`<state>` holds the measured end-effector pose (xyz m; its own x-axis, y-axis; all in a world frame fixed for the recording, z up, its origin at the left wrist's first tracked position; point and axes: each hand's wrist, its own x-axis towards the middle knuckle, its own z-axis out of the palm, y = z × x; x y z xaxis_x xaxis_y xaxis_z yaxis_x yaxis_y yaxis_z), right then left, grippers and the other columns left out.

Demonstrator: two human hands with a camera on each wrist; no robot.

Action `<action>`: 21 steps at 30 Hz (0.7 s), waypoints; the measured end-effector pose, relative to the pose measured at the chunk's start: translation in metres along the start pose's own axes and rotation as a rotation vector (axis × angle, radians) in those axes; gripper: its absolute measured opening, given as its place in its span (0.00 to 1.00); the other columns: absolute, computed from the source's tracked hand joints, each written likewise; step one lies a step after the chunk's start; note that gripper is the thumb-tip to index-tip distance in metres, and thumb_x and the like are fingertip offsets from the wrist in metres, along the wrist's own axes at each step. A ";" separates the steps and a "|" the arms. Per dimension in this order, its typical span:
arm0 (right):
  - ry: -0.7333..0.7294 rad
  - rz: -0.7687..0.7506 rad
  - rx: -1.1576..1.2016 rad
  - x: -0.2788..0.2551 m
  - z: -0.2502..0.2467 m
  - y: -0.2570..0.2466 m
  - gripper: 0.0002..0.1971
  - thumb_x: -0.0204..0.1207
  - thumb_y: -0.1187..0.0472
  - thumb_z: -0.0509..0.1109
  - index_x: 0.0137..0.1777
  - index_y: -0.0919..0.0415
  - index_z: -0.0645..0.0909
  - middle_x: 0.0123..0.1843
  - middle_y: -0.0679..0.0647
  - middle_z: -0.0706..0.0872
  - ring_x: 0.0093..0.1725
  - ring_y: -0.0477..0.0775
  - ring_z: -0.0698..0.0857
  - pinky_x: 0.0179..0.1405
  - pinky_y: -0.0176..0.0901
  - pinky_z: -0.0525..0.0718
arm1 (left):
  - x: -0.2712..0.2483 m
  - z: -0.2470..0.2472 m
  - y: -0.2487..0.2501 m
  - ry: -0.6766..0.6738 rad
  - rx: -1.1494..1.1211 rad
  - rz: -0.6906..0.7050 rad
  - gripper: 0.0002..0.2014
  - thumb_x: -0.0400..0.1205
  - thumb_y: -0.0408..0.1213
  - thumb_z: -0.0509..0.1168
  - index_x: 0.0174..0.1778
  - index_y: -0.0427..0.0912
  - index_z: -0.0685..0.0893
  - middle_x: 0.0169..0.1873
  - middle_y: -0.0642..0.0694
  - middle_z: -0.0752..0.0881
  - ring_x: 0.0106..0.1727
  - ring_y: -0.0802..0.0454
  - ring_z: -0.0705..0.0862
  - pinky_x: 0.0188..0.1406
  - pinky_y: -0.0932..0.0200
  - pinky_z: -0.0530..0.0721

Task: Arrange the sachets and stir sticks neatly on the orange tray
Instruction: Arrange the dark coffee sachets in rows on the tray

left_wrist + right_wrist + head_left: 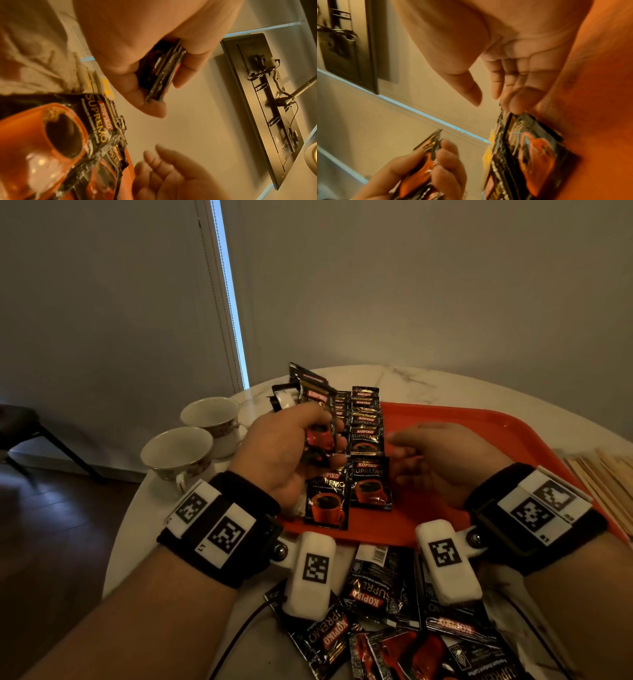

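My left hand grips a small bundle of black-and-red coffee sachets, held upright above the left part of the orange tray. The left wrist view shows the bundle edge-on between thumb and fingers. Two overlapping rows of sachets lie on the tray. My right hand hovers just right of those rows, fingers relaxed and holding nothing. In the right wrist view one fingertip is at the top edge of the laid sachets. Wooden stir sticks lie right of the tray.
Several loose sachets are scattered on the marble table in front of the tray. Two teacups stand at the table's left edge. The tray's right half is bare. A wall is behind the table.
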<state>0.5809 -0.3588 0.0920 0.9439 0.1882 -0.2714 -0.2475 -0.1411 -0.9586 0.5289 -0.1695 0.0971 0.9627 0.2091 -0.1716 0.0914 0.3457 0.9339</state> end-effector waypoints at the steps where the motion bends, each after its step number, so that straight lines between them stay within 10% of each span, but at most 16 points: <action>1: -0.028 -0.059 0.033 -0.001 0.001 -0.002 0.06 0.80 0.57 0.75 0.50 0.60 0.83 0.35 0.53 0.83 0.30 0.50 0.82 0.34 0.45 0.83 | -0.001 0.001 -0.001 -0.034 0.023 -0.011 0.06 0.84 0.30 0.68 0.55 0.33 0.88 0.45 0.39 0.93 0.39 0.47 0.92 0.33 0.52 0.91; 13: -0.077 -0.250 0.188 -0.009 0.007 -0.012 0.04 0.80 0.62 0.75 0.48 0.62 0.87 0.37 0.55 0.86 0.30 0.47 0.82 0.32 0.42 0.85 | -0.010 0.008 -0.005 -0.123 0.086 0.052 0.15 0.76 0.32 0.77 0.58 0.32 0.91 0.54 0.30 0.93 0.59 0.28 0.91 0.62 0.32 0.88; 21: -0.049 -0.283 0.238 -0.012 0.009 -0.013 0.05 0.80 0.72 0.72 0.54 0.67 0.84 0.40 0.57 0.90 0.34 0.49 0.87 0.34 0.43 0.89 | -0.008 0.008 -0.004 -0.019 0.009 0.071 0.11 0.79 0.36 0.77 0.53 0.34 0.91 0.47 0.35 0.95 0.48 0.38 0.95 0.41 0.47 0.92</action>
<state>0.5713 -0.3507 0.1071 0.9721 0.2345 0.0094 -0.0272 0.1522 -0.9880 0.5234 -0.1797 0.0975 0.9715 0.2154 -0.0991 0.0252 0.3219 0.9464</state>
